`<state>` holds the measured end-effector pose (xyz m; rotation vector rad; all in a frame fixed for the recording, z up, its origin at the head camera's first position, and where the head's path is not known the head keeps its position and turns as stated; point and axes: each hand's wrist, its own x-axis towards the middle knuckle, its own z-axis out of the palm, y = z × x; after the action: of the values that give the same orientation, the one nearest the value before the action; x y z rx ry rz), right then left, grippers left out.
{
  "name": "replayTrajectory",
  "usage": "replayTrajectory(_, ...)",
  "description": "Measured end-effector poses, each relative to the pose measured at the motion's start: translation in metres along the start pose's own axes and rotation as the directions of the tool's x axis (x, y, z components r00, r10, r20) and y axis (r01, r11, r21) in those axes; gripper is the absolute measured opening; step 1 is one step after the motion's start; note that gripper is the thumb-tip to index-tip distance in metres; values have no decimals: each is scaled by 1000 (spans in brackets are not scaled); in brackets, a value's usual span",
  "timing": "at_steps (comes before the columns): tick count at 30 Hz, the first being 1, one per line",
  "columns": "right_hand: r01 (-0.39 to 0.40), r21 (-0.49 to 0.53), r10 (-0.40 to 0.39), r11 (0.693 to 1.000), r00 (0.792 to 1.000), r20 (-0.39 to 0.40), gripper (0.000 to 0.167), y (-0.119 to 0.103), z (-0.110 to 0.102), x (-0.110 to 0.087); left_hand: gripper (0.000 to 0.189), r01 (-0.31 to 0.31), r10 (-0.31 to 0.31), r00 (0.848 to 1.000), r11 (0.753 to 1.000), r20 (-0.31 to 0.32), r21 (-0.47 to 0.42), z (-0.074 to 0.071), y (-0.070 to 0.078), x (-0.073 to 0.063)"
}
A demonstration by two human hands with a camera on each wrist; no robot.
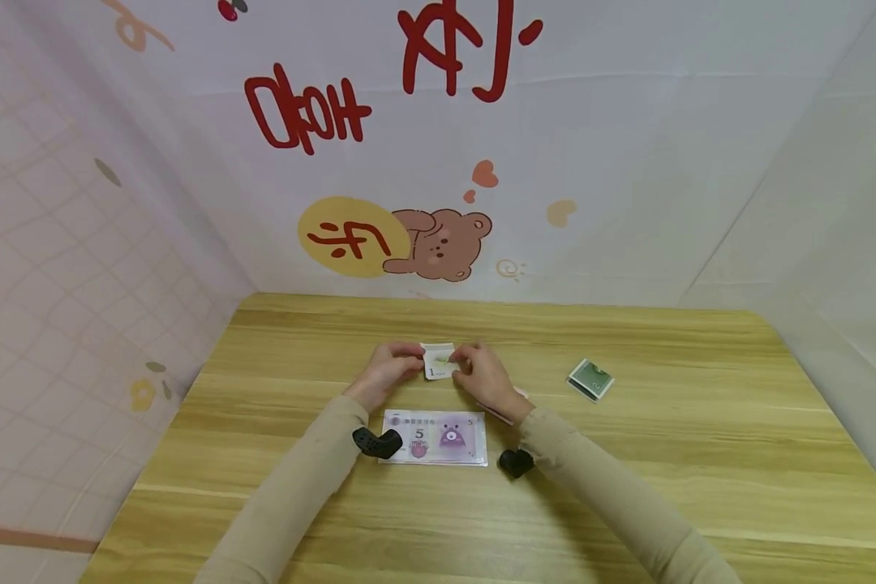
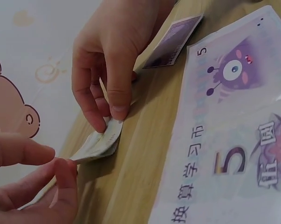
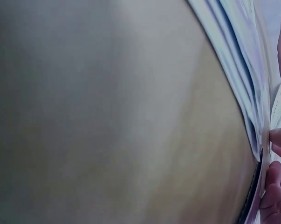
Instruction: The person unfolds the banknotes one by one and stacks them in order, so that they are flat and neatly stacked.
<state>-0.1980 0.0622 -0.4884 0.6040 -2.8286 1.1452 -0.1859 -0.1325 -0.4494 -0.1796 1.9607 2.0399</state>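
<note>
A small white folded play banknote (image 1: 434, 370) marked 1 lies between the two hands, beyond the middle of the table. At its left edge, the left hand (image 1: 385, 375) pinches it with thumb and finger. From the other side the right hand (image 1: 486, 378) pinches it between thumb and fingertips. In the left wrist view the folded banknote (image 2: 99, 142) is slightly raised and bent, with layered edges. Nearer the body lies a stack of purple play banknotes (image 1: 438, 422) marked 5, flat between the forearms.
A folded purple banknote (image 2: 175, 42) lies under the right wrist, partly hidden by it in the head view. A folded green banknote (image 1: 593, 378) sits farther right on the wooden table (image 1: 701, 454). Behind the table stands a printed cloth wall (image 1: 613, 162).
</note>
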Motion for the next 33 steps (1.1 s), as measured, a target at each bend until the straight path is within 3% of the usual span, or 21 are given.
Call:
replayTrajectory(12, 16, 57, -17, 998, 999, 32, 19, -5, -8, -11, 28, -73, 69, 990, 997, -123, -28, 14, -10, 3)
replayTrajectory(19, 15, 227, -5, 974, 999, -46, 17, -11, -16, -23, 29, -143, 139, 988, 988, -68, -60, 27, -13, -1)
replayTrajectory(23, 32, 310, 2, 950, 994, -111, 16, -11, -19, -31, 29, -186, 185, 982, 982, -30, -27, 34, -11, -6)
replayTrajectory(28, 34, 375, 25, 927, 988, -152, 15, -15, -23, -39, 28, -226, 227, 974, 974, 0, 23, 42, -8, -14)
replayTrajectory(33, 17, 408, 55, 913, 985, -165, 17, -19, -25, -44, 27, -236, 236, 972, 972, 21, 11, 50, -6, -19)
